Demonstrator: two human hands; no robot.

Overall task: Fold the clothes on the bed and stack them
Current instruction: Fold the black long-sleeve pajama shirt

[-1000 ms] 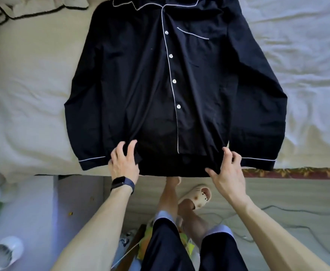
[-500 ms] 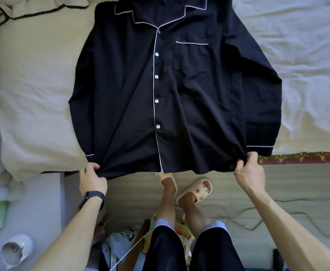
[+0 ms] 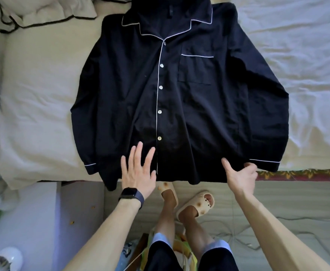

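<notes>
Footwear: slippers on the floor mat, close against the bed edge.
Left wrist: dark watch.
Left hand: grip open, fingers straight and spread, palm flat on the shirt front just left of the button line, near the hem.
Right hand: grip closed on the hem, thumb on top of the cloth, fingers tucked beneath, just beside the right cuff.
Pyjama shirt: dark with white piping, face up on the bed, front closed, collar at the far end, hem slightly over the near edge, both sleeves down along the body.
Bed: cream cover under the shirt's left half, pale crumpled sheet to the right.
Far left corner: cream cloth with dark piping, bunched, well apart from both hands; garment or pillowcase, cannot tell.
Step in hand, as judged: smoothing and squaring the shirt ahead of the first fold.
Doing it well: hold the hem taut with the right pinch; sweep the flat left palm outward and away to chase the ripples around the lowest button; slide the hem fully onto the bed to prevent dragging; keep the button line straight and the sleeves parallel to the sides; only then bring a sleeve and side panel inward.
Risk, as judged: smooth-looking cloth, apt to creep off the edge under too hard a pull toward the body.
</notes>
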